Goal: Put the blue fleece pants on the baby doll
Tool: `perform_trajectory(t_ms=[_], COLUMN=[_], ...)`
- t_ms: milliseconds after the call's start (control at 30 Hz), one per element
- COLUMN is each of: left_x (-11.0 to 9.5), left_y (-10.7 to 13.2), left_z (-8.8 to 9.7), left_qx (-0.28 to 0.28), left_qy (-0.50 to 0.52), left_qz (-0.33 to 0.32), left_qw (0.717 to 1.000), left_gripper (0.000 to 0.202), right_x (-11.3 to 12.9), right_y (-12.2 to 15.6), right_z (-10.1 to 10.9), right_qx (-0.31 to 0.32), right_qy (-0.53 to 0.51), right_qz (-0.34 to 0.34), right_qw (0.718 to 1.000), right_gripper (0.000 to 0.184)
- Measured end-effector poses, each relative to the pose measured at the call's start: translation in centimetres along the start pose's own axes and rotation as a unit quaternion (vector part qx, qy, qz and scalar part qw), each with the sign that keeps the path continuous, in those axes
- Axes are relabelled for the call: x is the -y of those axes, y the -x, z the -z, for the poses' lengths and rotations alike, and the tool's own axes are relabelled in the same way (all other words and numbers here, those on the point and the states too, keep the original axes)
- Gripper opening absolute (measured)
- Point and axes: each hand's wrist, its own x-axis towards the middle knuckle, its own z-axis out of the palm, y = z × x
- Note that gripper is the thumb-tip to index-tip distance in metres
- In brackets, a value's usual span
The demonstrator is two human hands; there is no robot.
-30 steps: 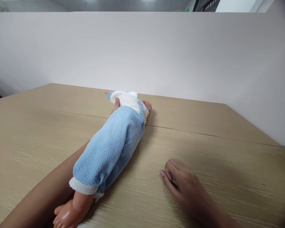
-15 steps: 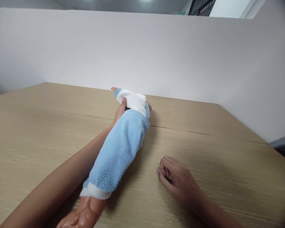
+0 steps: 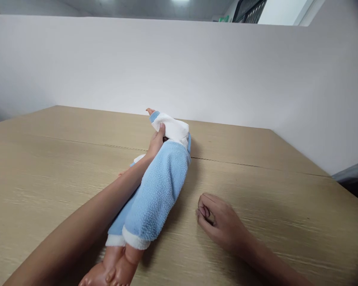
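A baby doll (image 3: 164, 182) in blue and white fleece clothes lies on its side along the table, its bare feet nearest me. My left hand (image 3: 157, 141) is closed around the doll's upper body, thumb against the white sleeve (image 3: 174, 126). A small doll hand pokes out of that sleeve at the far end. Past my left forearm, part of a second white and blue sleeve (image 3: 139, 159) shows. The doll's head is hidden. To the right, apart from the doll, my right hand (image 3: 219, 220) rests on the table, fingers curled into a loose fist with nothing visible in it.
The pale wooden table (image 3: 271, 190) has a seam running across it. A white partition wall (image 3: 167, 67) rises behind the far edge and along the right. Something grey and dark (image 3: 355, 178) sits beyond the table's right edge.
The doll has shifted slightly right with my left hand and rolled a little, so its second leg and other sleeve now show. My right hand stays almost in place, still curled.
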Motion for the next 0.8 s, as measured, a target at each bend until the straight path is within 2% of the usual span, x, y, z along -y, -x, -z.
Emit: perform_trajectory(t_ms=[100, 233, 567, 800], left_x=[-0.2, 0.0, 0.4, 0.6], left_y=[0.4, 0.8, 1.7, 1.9], left_z=[-0.7, -1.4, -3.1, -3.9], left_qx=[-0.022, -0.021, 0.065, 0.092], left_qy=[-0.014, -0.027, -0.04, -0.105], left_qz=[0.003, 0.015, -0.047, -0.071], left_qw=[1.0, 0.999, 0.996, 0.988], left_gripper=[0.054, 0.052, 0.068, 0.056], right_x=[-0.1, -0.1, -0.2, -0.5], right_y=[0.1, 0.2, 0.0, -0.4], right_z=[0.0, 0.0, -0.2, -0.1], right_qx=[0.0, -0.003, -0.011, -0.068], right_qy=[-0.003, -0.009, -0.02, -0.07], right_qz=[0.002, 0.001, -0.003, -0.019], right_qw=[1.0, 1.0, 1.0, 0.995], right_gripper=[0.027, 0.026, 0.022, 0.019])
